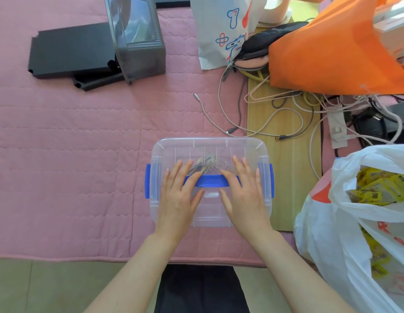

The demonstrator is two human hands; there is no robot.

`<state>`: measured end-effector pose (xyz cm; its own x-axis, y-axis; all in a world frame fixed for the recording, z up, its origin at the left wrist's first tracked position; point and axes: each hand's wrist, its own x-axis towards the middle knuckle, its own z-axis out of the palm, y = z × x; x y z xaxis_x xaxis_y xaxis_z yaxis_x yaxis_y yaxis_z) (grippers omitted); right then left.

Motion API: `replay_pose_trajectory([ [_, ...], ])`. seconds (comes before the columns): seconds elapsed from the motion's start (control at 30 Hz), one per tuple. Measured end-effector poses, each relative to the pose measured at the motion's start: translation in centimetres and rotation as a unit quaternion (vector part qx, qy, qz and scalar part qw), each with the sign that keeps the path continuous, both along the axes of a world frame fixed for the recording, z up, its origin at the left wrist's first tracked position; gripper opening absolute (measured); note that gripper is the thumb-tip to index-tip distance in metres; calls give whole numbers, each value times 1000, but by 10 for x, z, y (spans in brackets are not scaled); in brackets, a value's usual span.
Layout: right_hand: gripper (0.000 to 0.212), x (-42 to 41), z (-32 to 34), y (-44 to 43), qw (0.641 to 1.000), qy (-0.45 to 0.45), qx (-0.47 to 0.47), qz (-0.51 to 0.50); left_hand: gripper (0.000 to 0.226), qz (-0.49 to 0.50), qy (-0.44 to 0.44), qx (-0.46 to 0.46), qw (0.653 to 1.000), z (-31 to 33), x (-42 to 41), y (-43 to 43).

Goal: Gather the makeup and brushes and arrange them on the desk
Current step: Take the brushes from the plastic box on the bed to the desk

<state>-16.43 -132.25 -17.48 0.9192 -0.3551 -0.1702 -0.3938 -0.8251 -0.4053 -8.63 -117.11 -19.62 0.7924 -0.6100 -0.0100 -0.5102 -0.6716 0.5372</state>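
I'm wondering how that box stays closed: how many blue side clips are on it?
2: one blue clip on the left end of the clear storage box, one on its right end. None looks hidden.

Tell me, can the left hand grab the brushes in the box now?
Probably not yet: the brushes lie under the shut box lid, and the left hand rests flat on top of it.
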Motion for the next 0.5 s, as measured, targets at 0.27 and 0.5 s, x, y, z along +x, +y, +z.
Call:
replay_pose_trajectory([
  [0.27, 26, 5, 7, -1, 1000, -2, -25, -7, 26, -6, 18, -42, 999, 9, 9, -5],
  [0.5, 28, 31, 24, -15, 999, -40, 2, -23, 26, -12, 20, -63, 998, 25, 40, -19],
])
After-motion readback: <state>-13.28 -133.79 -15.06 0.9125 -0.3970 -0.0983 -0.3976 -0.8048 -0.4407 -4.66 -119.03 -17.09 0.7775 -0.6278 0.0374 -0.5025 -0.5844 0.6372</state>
